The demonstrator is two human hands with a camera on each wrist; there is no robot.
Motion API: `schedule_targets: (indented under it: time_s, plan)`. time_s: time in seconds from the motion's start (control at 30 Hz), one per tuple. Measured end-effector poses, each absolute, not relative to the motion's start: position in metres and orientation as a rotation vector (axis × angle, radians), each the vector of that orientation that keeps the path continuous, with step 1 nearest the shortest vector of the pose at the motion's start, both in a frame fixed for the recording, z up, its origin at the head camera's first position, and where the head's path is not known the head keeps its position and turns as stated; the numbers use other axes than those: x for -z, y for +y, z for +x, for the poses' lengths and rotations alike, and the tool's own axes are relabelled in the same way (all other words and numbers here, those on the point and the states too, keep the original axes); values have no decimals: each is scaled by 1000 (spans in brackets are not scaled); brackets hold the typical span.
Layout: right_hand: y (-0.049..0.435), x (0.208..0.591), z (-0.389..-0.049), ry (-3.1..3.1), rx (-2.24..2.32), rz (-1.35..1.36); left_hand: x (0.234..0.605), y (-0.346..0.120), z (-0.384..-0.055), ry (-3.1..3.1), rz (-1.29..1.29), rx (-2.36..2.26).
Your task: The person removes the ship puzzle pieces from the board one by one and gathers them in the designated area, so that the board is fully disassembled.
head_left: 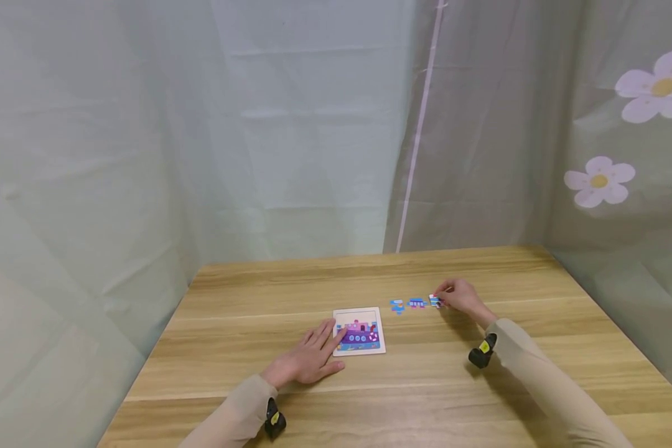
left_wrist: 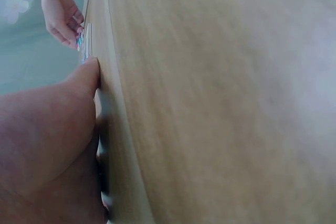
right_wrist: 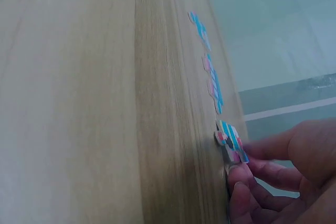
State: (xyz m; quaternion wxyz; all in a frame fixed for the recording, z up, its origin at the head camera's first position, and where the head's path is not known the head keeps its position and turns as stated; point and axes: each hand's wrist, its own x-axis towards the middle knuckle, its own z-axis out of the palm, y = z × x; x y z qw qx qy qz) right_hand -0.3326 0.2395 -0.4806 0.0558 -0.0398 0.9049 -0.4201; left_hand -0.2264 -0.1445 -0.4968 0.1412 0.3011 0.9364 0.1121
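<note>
Right grip (head_left: 460,298) pinches a puzzle piece (head_left: 434,301) just right of the other pieces (head_left: 417,303) on the bench (head_left: 437,386); left grip (head_left: 313,354) lies spread across the tray's edge (head_left: 361,353). Piece looks light, stiff; grab its sides imo.

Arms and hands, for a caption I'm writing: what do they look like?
The left sleeve and right sleeve are long, plain and beige. The left wrist camera and right wrist camera are small and black, each with a yellow marking. The left hand and right hand wear no gloves. No cables show.
</note>
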Motion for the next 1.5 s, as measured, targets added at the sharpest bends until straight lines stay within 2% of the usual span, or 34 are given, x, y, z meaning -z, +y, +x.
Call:
schedule_targets:
  time_s: [0.43,1.0,1.5]
  plan:
    - [244,484,-335,2794,1230,-169,512,-142,-234,2726,829,-245]
    - [238,477,-332,2850,1195,-139,508,-139,-234,2709,816,-276]
    - [207,466,-324,2823,1291,-380,486,-138,-223,2713,860,-299]
